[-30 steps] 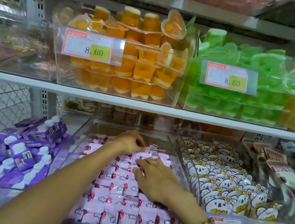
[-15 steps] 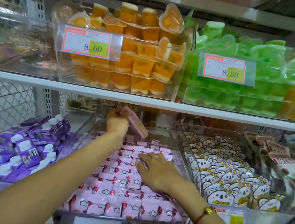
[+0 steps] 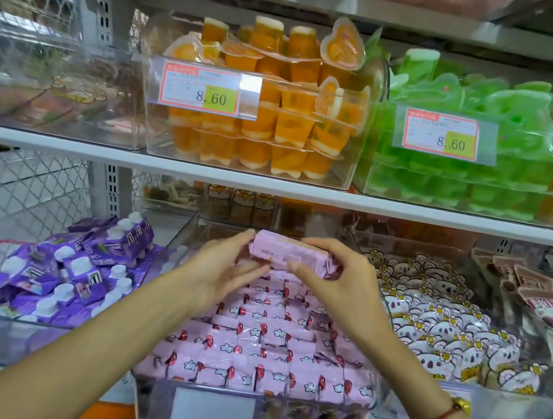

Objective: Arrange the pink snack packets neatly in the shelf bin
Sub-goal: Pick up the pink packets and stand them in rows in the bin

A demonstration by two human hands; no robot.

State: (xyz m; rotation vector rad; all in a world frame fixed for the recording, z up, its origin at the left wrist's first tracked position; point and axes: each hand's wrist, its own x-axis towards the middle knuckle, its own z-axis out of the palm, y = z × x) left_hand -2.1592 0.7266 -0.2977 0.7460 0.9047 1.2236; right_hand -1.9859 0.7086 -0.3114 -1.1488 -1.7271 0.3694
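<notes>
Both hands hold a small stack of pink packets up over the back of the bin, above the rows of packets already lying in it. The left hand grips the stack's left end, thumb on top and fingers curled beneath; the right hand pinches the right end, fingers over the top and thumb on the near face. How many packets the stack holds is hard to tell, since it is a little blurred. They look like light, film-wrapped bars: the wrap is probably smooth and slick, so loose packets would likely slide over one another if squeezed unevenly, while the block inside each seems firm enough to keep its flat shape. Holding them pressed together from both ends, as here, seems the sound way to keep the stack square; a grip on the crimped end flaps alone would probably let it sag or fan out. Weight should be no trouble, but a hard squeeze might crush or crumble the contents. The filled rows lie overlapped like shingles, sloping down to the front, so the stack probably belongs at the far end, set down flat.
</notes>
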